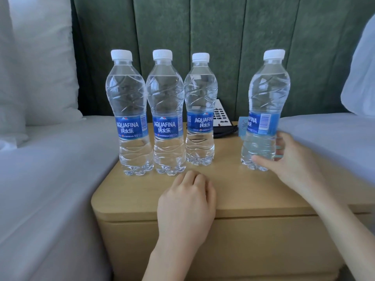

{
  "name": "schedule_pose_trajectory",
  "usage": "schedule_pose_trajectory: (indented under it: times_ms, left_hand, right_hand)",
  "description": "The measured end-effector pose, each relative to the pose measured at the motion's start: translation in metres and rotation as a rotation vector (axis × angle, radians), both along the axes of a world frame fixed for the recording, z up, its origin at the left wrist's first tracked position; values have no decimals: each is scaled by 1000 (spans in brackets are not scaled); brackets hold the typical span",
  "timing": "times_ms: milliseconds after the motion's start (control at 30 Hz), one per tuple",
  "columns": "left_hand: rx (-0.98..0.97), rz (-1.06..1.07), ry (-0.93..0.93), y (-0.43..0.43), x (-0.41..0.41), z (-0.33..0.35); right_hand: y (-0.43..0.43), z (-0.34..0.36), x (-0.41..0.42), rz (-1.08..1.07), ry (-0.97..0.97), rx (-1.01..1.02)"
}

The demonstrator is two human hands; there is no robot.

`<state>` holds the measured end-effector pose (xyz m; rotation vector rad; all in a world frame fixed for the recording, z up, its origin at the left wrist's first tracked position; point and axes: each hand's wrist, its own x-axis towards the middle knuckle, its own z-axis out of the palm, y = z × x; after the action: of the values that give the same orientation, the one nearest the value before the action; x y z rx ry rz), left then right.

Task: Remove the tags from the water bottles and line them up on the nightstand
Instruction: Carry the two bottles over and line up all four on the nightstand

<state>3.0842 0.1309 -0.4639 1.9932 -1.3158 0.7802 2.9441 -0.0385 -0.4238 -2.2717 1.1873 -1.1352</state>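
Three clear water bottles with blue labels and white caps stand close together in a row on the wooden nightstand (233, 191): the left bottle (129, 110), the middle bottle (165, 110) and the third bottle (200, 106). A fourth bottle (265, 102) stands apart to the right. My right hand (288, 161) wraps around its lower part, thumb in front and fingers behind. A small pale blue tag (242, 125) shows at this bottle's left side by the label. My left hand (188, 203) rests on the nightstand top in front of the row, fingers curled, holding nothing.
A black telephone with a coiled cord (222, 120) lies at the back of the nightstand, behind the third bottle. Beds with white sheets flank the nightstand, a white pillow (38, 61) at the left. A green padded headboard (223, 27) rises behind.
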Motion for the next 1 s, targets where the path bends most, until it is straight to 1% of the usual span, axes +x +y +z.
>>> schedule_pose_trajectory:
  times_ms: [100, 133, 200, 233, 267, 300, 367, 433, 533, 633, 933, 1000]
  left_hand:
    - [34, -8, -28, 5, 0, -2]
    - [46, -22, -42, 8, 0, -6]
    - [81, -50, -54, 16, 1, -13]
    - [104, -51, -54, 19, 3, -16]
    - [127, -49, -51, 22, 4, -17]
    - [145, -48, -48, 23, 5, -19]
    - [164, -53, -43, 23, 6, -19]
    - [161, -60, -44, 22, 7, -19]
    - [139, -68, -53, 21, 9, -20]
    - [110, -81, -59, 22, 13, -22]
    - [78, -48, -82, 27, 22, -25]
    - [63, -44, -91, 27, 21, -26]
  right_hand:
    - [2, -6, -5, -32, -40, -73]
    - [8, -8, -5, -66, -87, -140]
    - [28, -9, -2, -72, -230, -355]
    - [39, -7, 2, -27, -273, -458]
    - [47, -5, 8, 43, -270, -521]
    - [53, -3, 16, 128, -228, -523]
    - [56, 3, 39, 275, -73, -371]
    - [51, 9, 62, 345, 30, -188]
    - [37, 16, 87, 397, 42, -49]
    - [26, 19, 99, 398, 20, 47]
    - [31, 14, 91, 301, -16, -13]
    - [35, 10, 86, 319, -36, -29]
